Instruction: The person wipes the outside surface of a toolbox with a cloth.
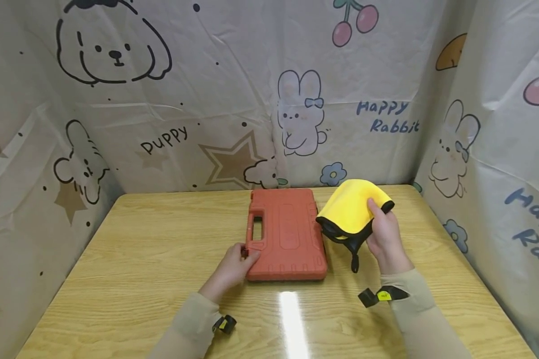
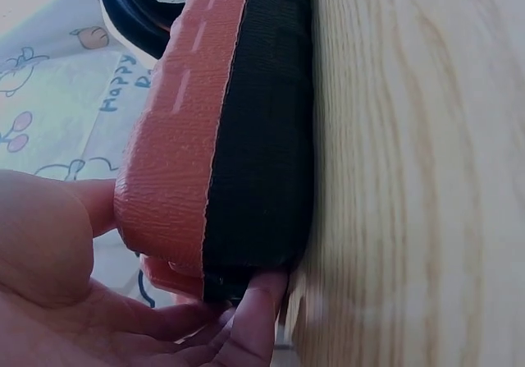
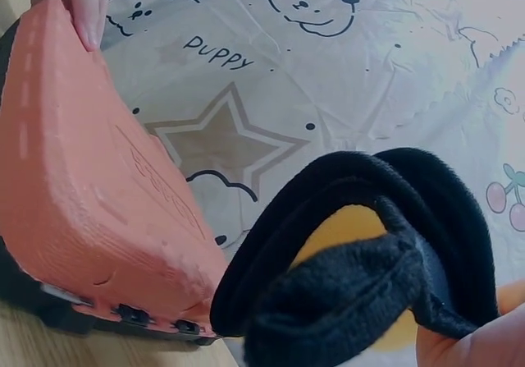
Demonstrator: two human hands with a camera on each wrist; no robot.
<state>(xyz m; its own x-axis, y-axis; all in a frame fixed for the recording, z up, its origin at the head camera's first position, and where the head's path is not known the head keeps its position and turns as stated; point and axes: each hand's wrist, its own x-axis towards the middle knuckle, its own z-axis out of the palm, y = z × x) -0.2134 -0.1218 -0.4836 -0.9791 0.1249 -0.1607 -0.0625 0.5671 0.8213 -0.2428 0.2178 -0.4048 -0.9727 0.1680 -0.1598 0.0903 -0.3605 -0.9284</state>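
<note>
A red plastic carrying case (image 1: 289,229) with a black lower half (image 2: 261,137) lies flat on the wooden table, its handle on the left side. My left hand (image 1: 234,267) grips the case's near left corner, thumb on the red top and fingers low against the black half. To the right of the case, my right hand (image 1: 385,237) holds a folded yellow cloth (image 1: 352,207) with black edging, thumb on top. A black hanging loop (image 1: 355,257) dangles from the cloth. In the right wrist view the loop (image 3: 336,301) hangs close to the camera, beside the case's latches (image 3: 135,312).
The wooden table (image 1: 170,234) carries the case. Printed fabric (image 1: 233,99) with cartoon animals stands along the back and both sides. A strapped wrist camera (image 1: 224,324) sits on the left sleeve, another (image 1: 382,295) on the right.
</note>
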